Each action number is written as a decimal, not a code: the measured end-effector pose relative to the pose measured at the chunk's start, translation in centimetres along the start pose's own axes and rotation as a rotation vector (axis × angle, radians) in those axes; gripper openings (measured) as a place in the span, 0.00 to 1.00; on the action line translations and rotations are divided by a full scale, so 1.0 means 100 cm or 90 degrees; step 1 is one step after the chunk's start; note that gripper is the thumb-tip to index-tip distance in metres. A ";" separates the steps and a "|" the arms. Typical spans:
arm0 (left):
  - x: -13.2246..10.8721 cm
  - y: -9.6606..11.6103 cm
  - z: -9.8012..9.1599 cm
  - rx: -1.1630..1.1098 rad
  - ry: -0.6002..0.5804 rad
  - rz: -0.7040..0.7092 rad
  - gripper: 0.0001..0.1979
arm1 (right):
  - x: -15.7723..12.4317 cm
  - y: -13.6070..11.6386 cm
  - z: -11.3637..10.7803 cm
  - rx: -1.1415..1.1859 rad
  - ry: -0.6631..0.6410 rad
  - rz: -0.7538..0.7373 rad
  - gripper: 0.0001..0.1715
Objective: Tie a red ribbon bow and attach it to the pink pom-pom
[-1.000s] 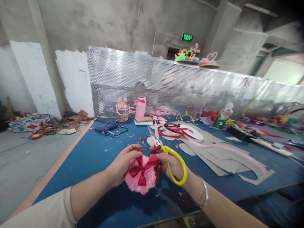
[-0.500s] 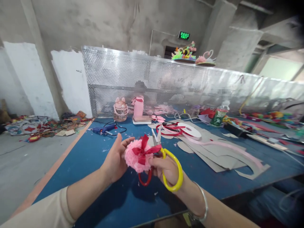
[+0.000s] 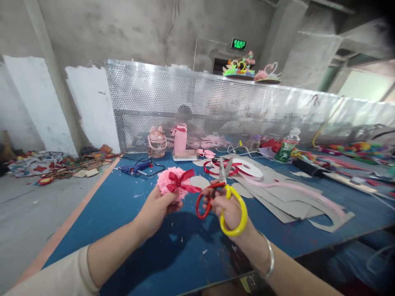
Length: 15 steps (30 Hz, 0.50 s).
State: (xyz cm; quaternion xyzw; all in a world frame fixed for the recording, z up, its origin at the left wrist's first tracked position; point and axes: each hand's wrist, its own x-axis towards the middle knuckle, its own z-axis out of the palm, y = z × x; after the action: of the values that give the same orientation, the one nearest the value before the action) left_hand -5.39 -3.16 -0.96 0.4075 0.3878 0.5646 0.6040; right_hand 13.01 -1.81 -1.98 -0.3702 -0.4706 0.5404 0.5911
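Observation:
My left hand (image 3: 156,207) is closed around a fluffy pink pompom (image 3: 168,181) with a dark red ribbon bow (image 3: 180,184) tied on its front. It holds the pompom up above the blue table (image 3: 129,205). My right hand (image 3: 230,209) grips scissors (image 3: 224,193) with one yellow and one red handle loop. The blades point up and away and stand a little apart. The scissors are to the right of the pompom and do not touch it.
Grey card cut-outs (image 3: 277,201) and a pink ribbon strip (image 3: 308,193) lie right of my hands, with a ribbon reel (image 3: 247,168) behind. A blue glue gun (image 3: 134,168), a pink bottle (image 3: 180,137) and a pink jar (image 3: 156,142) stand before the perforated metal screen (image 3: 216,107).
The hands have drawn apart: the left now holds the pompom alone, further left and higher. The right hand has let go of the pompom and moved right with the scissors.

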 end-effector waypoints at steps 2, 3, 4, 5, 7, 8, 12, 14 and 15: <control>0.003 0.002 -0.003 0.017 -0.023 -0.009 0.16 | 0.013 -0.014 -0.013 -0.056 -0.013 -0.009 0.21; 0.004 0.003 -0.004 0.018 -0.033 -0.011 0.16 | 0.020 -0.020 -0.018 -0.103 -0.057 -0.011 0.20; 0.006 0.004 -0.006 0.013 -0.043 -0.015 0.16 | 0.026 -0.025 -0.022 -0.147 -0.112 -0.005 0.19; 0.007 0.004 -0.007 0.006 -0.052 -0.020 0.15 | 0.033 -0.028 -0.024 -0.180 -0.167 0.009 0.20; 0.009 0.003 -0.010 0.000 -0.070 -0.032 0.15 | 0.043 -0.030 -0.022 -0.208 -0.250 0.048 0.23; 0.010 0.001 -0.012 0.005 -0.074 -0.036 0.15 | 0.046 -0.029 -0.020 -0.208 -0.272 0.064 0.24; 0.015 -0.003 -0.018 0.017 -0.046 -0.030 0.15 | 0.054 -0.025 -0.010 -0.206 -0.319 0.085 0.24; 0.019 -0.002 -0.021 0.006 -0.027 -0.023 0.16 | 0.056 -0.031 -0.016 -0.211 -0.335 0.083 0.26; 0.021 0.000 -0.023 0.000 -0.023 -0.023 0.16 | 0.056 -0.038 -0.023 -0.220 -0.351 0.077 0.27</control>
State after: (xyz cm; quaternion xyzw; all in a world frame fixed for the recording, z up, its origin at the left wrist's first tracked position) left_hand -7.42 -0.96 -1.87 0.4104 0.3846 0.5460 0.6209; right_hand 16.19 3.33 1.82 -0.3320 -0.6750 0.5665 0.3365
